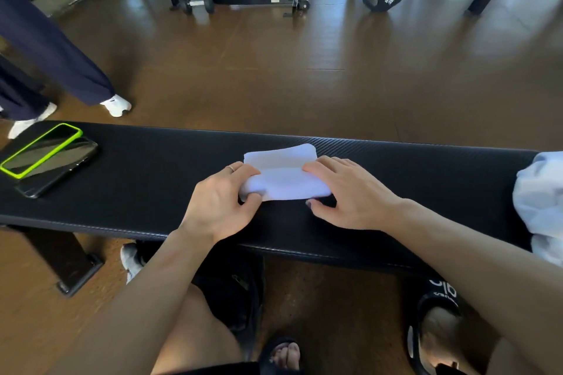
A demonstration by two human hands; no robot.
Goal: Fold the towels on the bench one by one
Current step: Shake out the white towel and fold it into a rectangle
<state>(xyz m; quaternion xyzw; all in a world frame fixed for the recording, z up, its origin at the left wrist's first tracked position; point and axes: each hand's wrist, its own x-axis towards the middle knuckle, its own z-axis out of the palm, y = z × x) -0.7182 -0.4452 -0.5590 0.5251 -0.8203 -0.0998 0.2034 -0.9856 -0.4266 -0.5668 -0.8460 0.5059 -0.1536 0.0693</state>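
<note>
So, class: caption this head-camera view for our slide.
Both hands, left and right, fold a white towel on a black bench.

both my forearms reach forward, bare to the elbow. my left hand (224, 201) lies knuckles up, fingers curled inward with the thumb tucked underneath in a pinch; a ring sits on one finger. my right hand (350, 192) lies flatter, palm down, fingers bent toward the left hand, thumb stretched along the near side. the two hands sit near each other, not touching.
</note>
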